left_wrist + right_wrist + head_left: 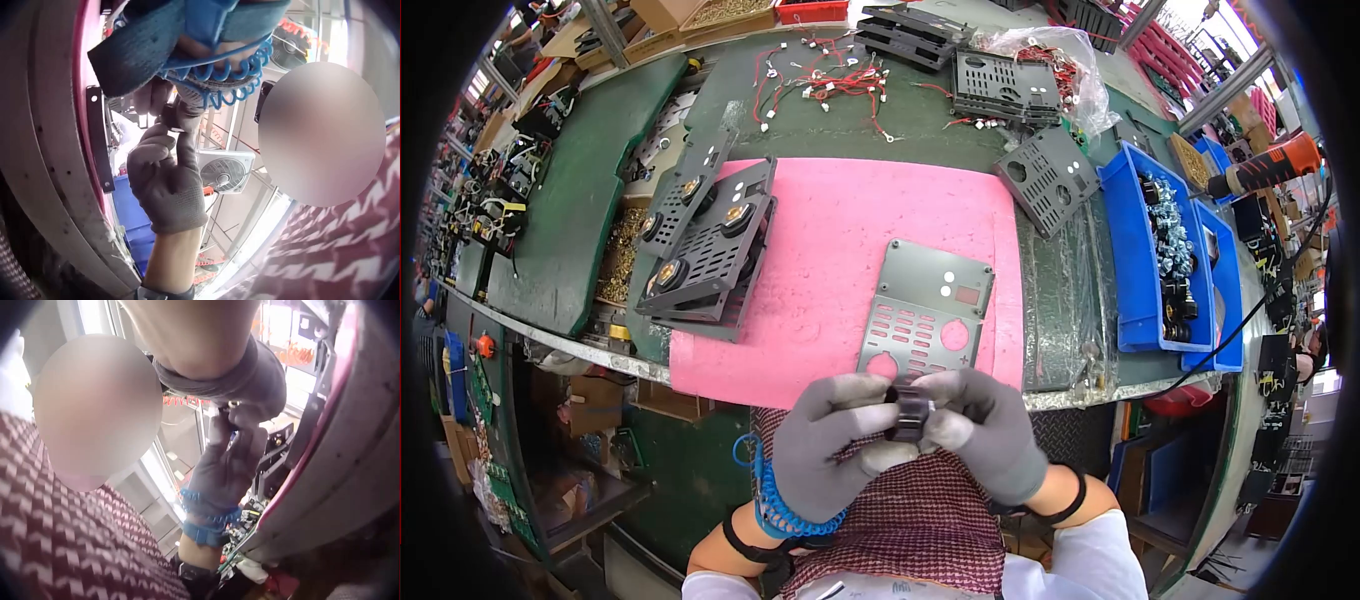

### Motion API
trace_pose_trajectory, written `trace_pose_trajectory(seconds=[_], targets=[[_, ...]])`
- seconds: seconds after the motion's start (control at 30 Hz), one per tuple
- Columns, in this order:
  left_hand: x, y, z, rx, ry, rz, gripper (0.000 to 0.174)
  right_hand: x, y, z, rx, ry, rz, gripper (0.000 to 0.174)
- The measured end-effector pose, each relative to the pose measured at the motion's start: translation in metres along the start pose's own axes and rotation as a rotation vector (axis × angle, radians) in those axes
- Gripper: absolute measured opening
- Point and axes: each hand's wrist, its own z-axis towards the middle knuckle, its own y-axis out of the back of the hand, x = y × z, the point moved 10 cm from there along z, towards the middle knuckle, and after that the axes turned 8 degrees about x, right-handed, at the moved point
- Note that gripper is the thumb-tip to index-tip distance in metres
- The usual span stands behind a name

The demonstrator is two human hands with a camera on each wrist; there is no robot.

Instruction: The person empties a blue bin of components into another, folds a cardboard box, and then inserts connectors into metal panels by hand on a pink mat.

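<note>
In the head view my gloved left hand (820,455) and gloved right hand (997,440) meet at the bench's front edge. Between them is a black round socket (912,412), pinched by the fingers and thumb of each hand. Fingers cover its ends. The left wrist view shows the dark socket (170,116) between both hands' fingertips. Just beyond the hands, a grey slotted metal panel (915,268) with two large round holes lies flat on the pink mat (830,250). A blue coiled cord (778,505) circles my left wrist.
Left on the mat, stacked panels (715,235) carry black sockets with brass centres. A blue bin (1135,300) at right contains similar black parts and metal hardware. An orange-and-black power driver (1275,165) is above it. Red wires (840,85) and more panels (1005,85) lie at the back.
</note>
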Motion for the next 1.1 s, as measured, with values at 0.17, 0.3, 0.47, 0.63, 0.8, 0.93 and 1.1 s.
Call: trace_pose_trajectory(seconds=[0.17, 0.3, 0.47, 0.63, 0.8, 0.93, 1.1], targets=[[0.051, -0.018, -0.028, -0.013, 0.207, -0.671, 0.035, 0.040, -0.022, -0.012, -0.124, 0.471, -0.710, 0.030], [0.077, -0.060, -0.053, 0.185, 0.520, -1.463, 0.039, 0.052, -0.076, -0.018, 0.322, 0.890, -1.021, 0.033], [0.102, -0.084, -0.078, 0.123, 0.815, -1.460, 0.043, 0.043, -0.085, -0.016, 0.562, 0.919, -0.935, 0.026], [0.072, -0.066, -0.052, 0.297, 0.428, -1.602, 0.057, 0.083, 0.019, 0.005, -0.240, 0.655, -1.116, 0.021], [0.082, -0.077, -0.050, 0.247, 0.466, -1.526, 0.064, 0.060, -0.056, -0.005, 0.224, 0.820, -1.174, 0.037], [0.077, -0.075, -0.052, 0.261, 0.572, -1.547, 0.068, 0.045, -0.054, 0.000, 0.199, 0.808, -1.215, 0.035], [0.081, -0.074, -0.055, 0.177, 0.545, -1.570, 0.068, 0.038, -0.062, -0.001, 0.150, 0.841, -1.258, 0.028]])
